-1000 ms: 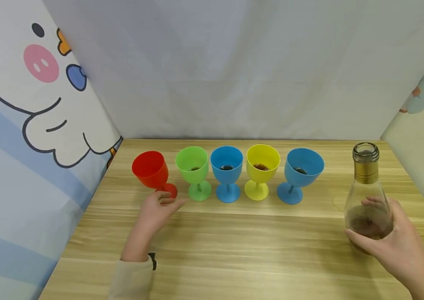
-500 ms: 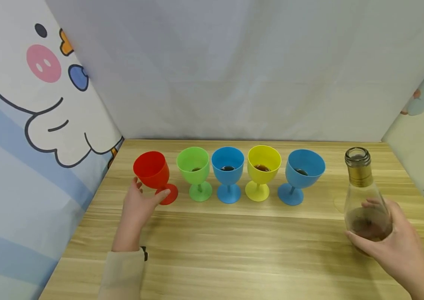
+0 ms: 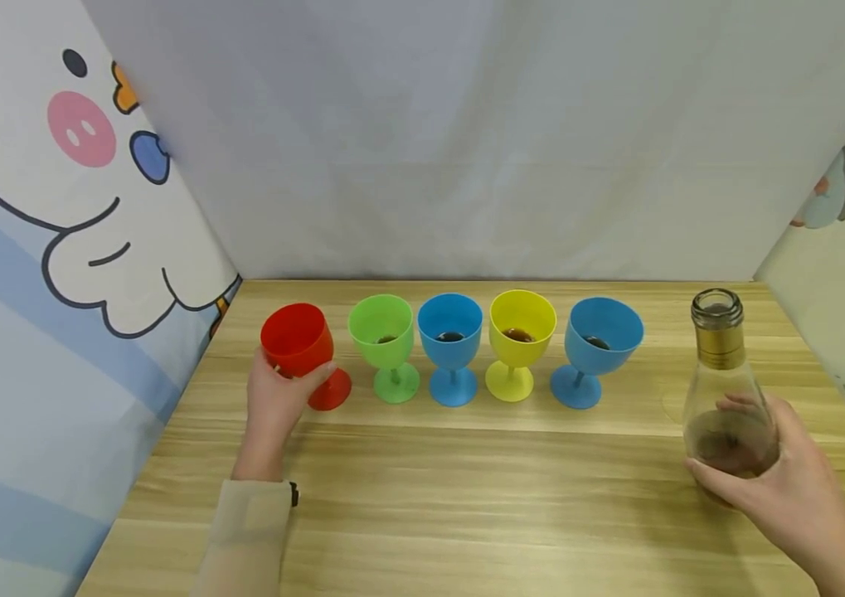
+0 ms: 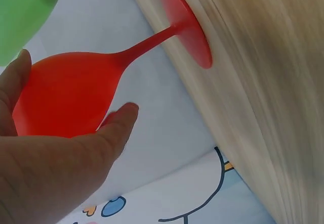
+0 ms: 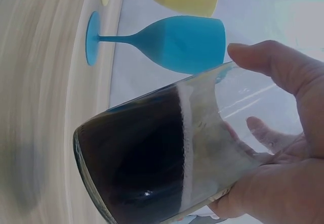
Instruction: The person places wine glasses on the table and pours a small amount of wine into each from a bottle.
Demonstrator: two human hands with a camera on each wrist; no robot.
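Note:
My left hand [image 3: 277, 396] is around the bowl of a red goblet [image 3: 298, 338] at the left end of a row, thumb on the near right side. In the left wrist view the red goblet [image 4: 71, 92] lies between thumb and fingers, its foot on the table. My right hand [image 3: 795, 481] grips a clear glass bottle [image 3: 731, 439] with a gold neck band, at the right. Dark liquid fills its lower part in the right wrist view, and the bottle [image 5: 136, 153] is tilted there, its base apart from the tabletop.
Right of the red goblet stand a green goblet [image 3: 381, 348], a blue goblet [image 3: 452, 352], a yellow goblet [image 3: 521, 352] and a second blue goblet [image 3: 590, 356], each with a little dark liquid. Behind the wooden table [image 3: 467, 514] hangs a pale cloth wall [image 3: 482, 149].
My left hand has moved left and up from beside the red goblet's foot to its bowl and closed around it. The right hand still holds the bottle, which has shifted slightly.

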